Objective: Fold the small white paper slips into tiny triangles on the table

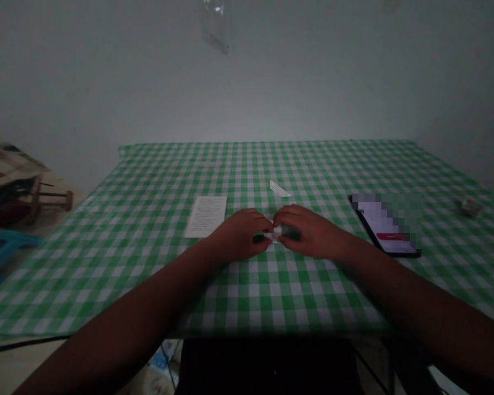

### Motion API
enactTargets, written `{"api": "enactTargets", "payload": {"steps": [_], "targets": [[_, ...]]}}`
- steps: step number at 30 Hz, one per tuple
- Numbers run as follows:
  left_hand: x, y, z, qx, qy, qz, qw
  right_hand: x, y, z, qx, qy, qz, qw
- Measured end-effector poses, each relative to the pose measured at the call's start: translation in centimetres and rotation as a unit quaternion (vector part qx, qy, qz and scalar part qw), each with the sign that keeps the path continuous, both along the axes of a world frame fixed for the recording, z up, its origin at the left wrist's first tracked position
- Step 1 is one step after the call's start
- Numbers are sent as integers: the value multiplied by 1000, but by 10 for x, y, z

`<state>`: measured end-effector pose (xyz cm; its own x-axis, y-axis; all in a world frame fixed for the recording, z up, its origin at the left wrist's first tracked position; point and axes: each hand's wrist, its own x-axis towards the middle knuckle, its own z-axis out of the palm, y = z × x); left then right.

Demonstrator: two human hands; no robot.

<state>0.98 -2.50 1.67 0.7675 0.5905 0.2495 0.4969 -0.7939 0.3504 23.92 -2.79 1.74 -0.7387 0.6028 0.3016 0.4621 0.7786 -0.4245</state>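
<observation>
Green-check cloth (148, 181): covers the table; near edge under the forearms, far edge at the wall.
Room: bare cloth ahead; sheet (206, 216) left, strip (280, 189) beyond, phone (389, 227) right.
Item (275, 234): mid-table, between the hands.
Grip: left hand (241, 233) and right hand (308, 230) pinch it, fingertips closed.
Axis: seemingly left–right; ends hidden.
Look: small, whitish; detail unreadable in the dim light.

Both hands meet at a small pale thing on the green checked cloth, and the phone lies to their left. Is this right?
Only the side is wrong. The head view shows the phone to the right of the hands; the left hand and the right hand do meet at the small pale thing on the green checked cloth.
</observation>
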Motion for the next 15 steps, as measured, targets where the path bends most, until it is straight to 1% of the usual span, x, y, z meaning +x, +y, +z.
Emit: {"api": "enactTargets", "payload": {"steps": [9,15], "targets": [[-2,1,-5,-18,-35,0,999,2,1,2,1,0,2,1000],[-3,2,-6,-17,-38,0,999,4,4,0,18,-1,1,1000]]}}
